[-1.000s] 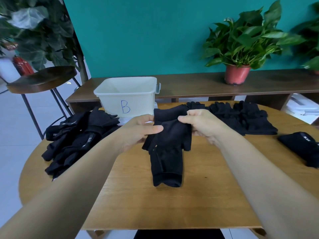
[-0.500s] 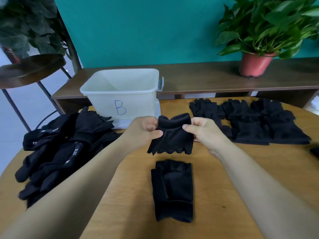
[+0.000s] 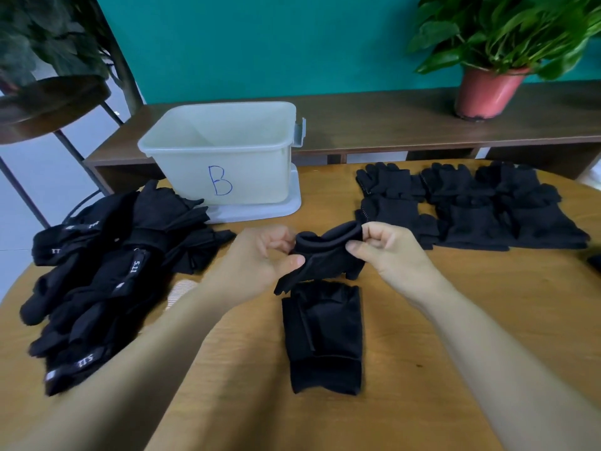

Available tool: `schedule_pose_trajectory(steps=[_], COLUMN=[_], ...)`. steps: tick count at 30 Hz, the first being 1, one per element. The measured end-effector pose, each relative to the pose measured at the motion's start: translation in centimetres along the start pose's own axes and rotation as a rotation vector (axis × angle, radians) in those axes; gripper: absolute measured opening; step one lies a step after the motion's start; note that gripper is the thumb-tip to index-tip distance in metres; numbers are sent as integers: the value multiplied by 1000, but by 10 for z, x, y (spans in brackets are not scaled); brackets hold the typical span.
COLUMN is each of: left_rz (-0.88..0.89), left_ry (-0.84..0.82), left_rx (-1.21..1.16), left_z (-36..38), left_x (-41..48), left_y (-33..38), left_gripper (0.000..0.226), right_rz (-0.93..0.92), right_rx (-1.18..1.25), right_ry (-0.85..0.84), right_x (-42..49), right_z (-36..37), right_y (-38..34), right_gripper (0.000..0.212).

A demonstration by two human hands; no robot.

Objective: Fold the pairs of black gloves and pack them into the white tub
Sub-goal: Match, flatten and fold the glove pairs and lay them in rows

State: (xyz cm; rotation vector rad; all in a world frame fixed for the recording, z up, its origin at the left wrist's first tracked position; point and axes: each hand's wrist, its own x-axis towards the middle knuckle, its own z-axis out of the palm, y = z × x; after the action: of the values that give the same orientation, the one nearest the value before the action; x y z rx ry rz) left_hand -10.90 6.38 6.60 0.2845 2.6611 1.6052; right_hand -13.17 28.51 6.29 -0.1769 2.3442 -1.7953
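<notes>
Head view: left hand (image 3: 260, 258) and right hand (image 3: 387, 252) fingers pinch black glove (image 3: 325, 258) cuff; second glove (image 3: 322, 336) flat on counter (image 3: 455, 320), bare wood either side.

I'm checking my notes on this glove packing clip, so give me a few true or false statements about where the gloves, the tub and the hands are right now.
1. The left hand and the right hand both pinch one black fabric glove. True.
2. The white plastic tub marked B already holds folded gloves. False: no gloves show inside it.
3. A second black glove lies flat on the wooden table, nearer the person than the held one. True.
4. The heap of labelled black gloves lies right of the tub. False: it lies left of it.
5. The potted plant stands on the table. False: it stands on the dark wooden bench behind.
</notes>
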Motion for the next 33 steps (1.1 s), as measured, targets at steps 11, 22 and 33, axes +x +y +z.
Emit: schedule_pose_trajectory(steps=[11, 22, 33], left_rz=[172, 404, 625], left_ry=[27, 17, -8], left_rx=[328, 505, 780], left_z=[19, 42, 41], left_x=[-53, -84, -86], left_y=[-23, -74, -74], left_gripper=[30, 37, 20], right_rz=[-44, -310, -371], right_rx=[-196, -794, -835], right_ry=[-28, 30, 9], right_x=[-62, -95, -97], right_z=[10, 26, 28], right_y=[26, 77, 78], right_gripper=[18, 30, 33])
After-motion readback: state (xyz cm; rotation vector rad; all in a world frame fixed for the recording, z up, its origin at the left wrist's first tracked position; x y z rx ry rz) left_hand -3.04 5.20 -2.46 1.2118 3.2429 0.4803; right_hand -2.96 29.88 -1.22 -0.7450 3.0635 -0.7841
